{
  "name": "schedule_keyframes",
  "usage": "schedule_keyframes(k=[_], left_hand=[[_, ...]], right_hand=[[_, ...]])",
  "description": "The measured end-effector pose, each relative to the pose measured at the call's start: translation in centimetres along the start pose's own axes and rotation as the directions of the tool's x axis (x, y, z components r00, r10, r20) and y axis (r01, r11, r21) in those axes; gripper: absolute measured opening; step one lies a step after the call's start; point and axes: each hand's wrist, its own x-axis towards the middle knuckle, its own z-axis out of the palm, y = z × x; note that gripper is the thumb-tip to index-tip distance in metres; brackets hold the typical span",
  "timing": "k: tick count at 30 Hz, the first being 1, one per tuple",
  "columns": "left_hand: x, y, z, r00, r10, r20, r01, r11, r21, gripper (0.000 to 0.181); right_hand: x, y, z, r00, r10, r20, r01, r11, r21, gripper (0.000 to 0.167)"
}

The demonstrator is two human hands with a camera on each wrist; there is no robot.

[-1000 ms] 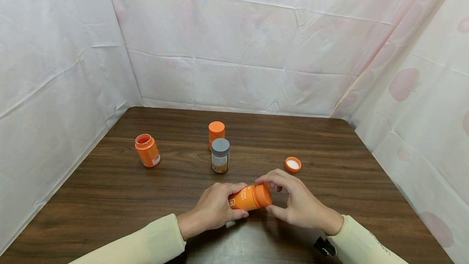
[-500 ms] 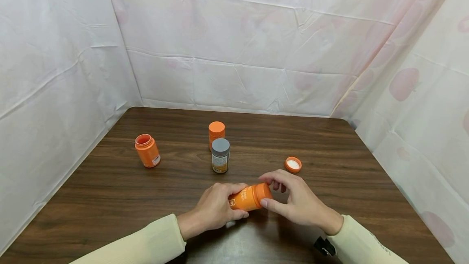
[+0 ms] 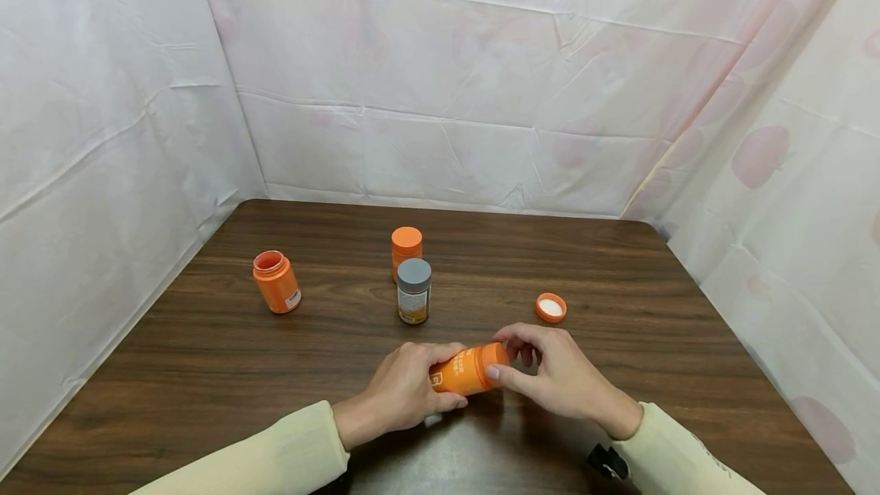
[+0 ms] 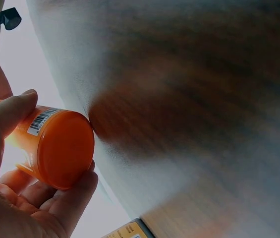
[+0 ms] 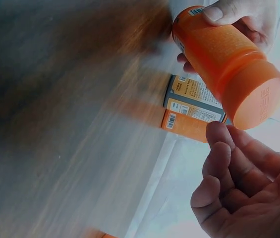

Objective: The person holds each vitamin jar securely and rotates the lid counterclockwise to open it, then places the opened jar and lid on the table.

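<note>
My left hand [image 3: 406, 388] grips an orange pill bottle [image 3: 459, 373], tilted on its side with its capped end to the right. The bottle's round base and a barcode face the left wrist view. At that capped end, my right hand [image 3: 560, 373] pinches the orange cap [image 5: 256, 94] between thumb and curled fingers. The cap sits on the bottle's neck. From the right wrist, the fingertips [image 5: 219, 134] show at the cap's edge, with the thumb just at the frame's side.
Behind the hands stand a grey-lidded bottle [image 3: 414, 296] and a capped orange bottle [image 3: 406, 244]. An uncapped orange bottle [image 3: 276, 285] is at the left. A loose orange cap [image 3: 551, 308] lies inside up on the wooden table [image 3: 330, 281], right of centre. White sheets [image 3: 440, 82] surround the table.
My right thumb has moved from below the cap up onto its near side, and the index finger has shifted slightly right along it. The left hand and the bottle stay in place.
</note>
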Motion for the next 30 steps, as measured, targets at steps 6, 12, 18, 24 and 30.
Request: schedule_keyframes(k=[6,12,18,24,30], left_hand=[[0.0,0.1,0.0,1.000,-0.002,0.001,0.002,1.000,-0.006,0.052],[0.1,0.1,-0.1,1.000,-0.006,0.006,0.006,1.000,-0.007,0.052],[0.1,0.1,-0.2,1.000,-0.004,0.009,0.004,1.000,-0.006,0.052],[0.1,0.1,-0.2,1.000,-0.009,0.019,0.009,1.000,-0.021,0.051],[0.2,0.0,-0.3,1.000,-0.021,0.020,0.022,0.999,-0.026,0.053]], right_hand=[[0.1,-0.1,-0.1,1.000,0.015,0.025,-0.015,1.000,0.021,0.025],[0.2,-0.3,-0.2,1.000,0.007,0.030,-0.007,1.000,0.006,0.027],[0.2,-0.2,-0.4,0.999,-0.036,0.029,0.037,0.999,-0.025,0.033],[0.1,-0.3,-0.7,0.995,-0.093,0.026,0.094,0.995,-0.037,0.037],[-0.1,-0.4,-1.0,0.990,-0.140,0.009,0.140,0.989,-0.053,0.039]])
